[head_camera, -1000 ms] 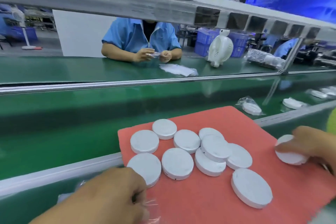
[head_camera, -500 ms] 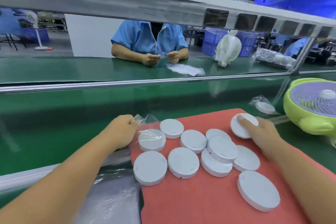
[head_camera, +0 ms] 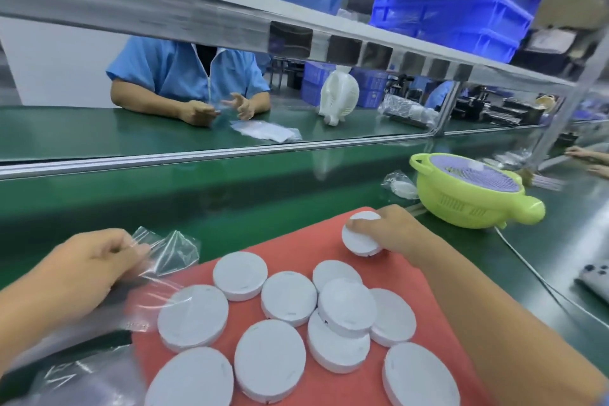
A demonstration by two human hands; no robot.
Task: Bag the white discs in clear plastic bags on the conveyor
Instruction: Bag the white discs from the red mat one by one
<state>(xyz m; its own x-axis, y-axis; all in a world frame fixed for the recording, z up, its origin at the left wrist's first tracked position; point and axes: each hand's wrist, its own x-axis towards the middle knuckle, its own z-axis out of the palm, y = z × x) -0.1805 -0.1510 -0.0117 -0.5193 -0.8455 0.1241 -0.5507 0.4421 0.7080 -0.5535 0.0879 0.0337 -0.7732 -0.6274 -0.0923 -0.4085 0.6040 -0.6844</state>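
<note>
Several white discs [head_camera: 288, 298] lie on a red mat [head_camera: 296, 249] in front of me, some overlapping. My right hand [head_camera: 393, 231] grips one white disc [head_camera: 361, 239] at the mat's far edge, tilted up on its rim. My left hand [head_camera: 85, 265] pinches a clear plastic bag [head_camera: 171, 249] at the mat's left side, its loose end hanging over the nearest disc. A bagged disc [head_camera: 402, 186] lies on the green conveyor [head_camera: 197, 194] further right.
A green and purple fan [head_camera: 471, 191] lies beside the mat on the right, its white cord [head_camera: 543, 280] trailing toward me. More clear bags [head_camera: 66, 376] pile at the lower left. A person in blue sits across the belt. Blue crates [head_camera: 454, 10] stand on the shelf above.
My right hand has tipped its disc up at the mat's far edge. My left hand has drawn the bag back to the left, off the discs. The view has swung right.
</note>
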